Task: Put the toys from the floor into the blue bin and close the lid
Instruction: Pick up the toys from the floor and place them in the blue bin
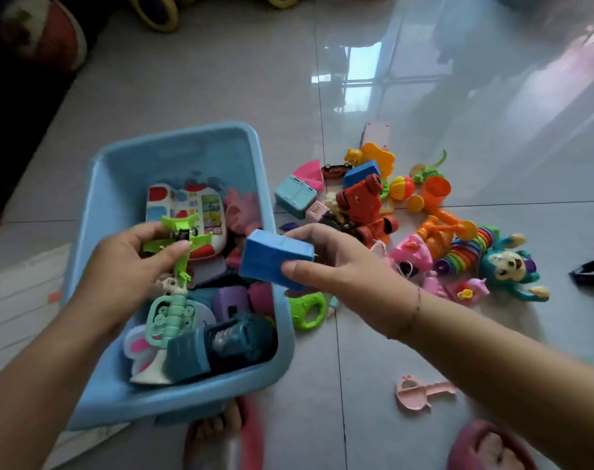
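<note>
The open blue bin [173,147] stands on the floor at the left, holding several toys, among them a white toy keyboard [207,201] and a mint trumpet [170,317]. My left hand [126,266] grips a lime-green toy plane [182,237] above the bin. Over the bin's right rim, my right hand [336,262] holds a blue block [275,259] between thumb and fingers. A heap of toys lies on the floor to the right: a red robot truck [363,205], a teal monkey [509,266], a rainbow spring [471,249]. No lid is in view.
A green rattle [305,310] lies right beside the bin. A pink key-shaped toy [421,391] lies alone near my feet in pink slippers [241,439]. A white mat [21,300] lies at the left. Dark objects and yellow rings [156,11] line the far edge.
</note>
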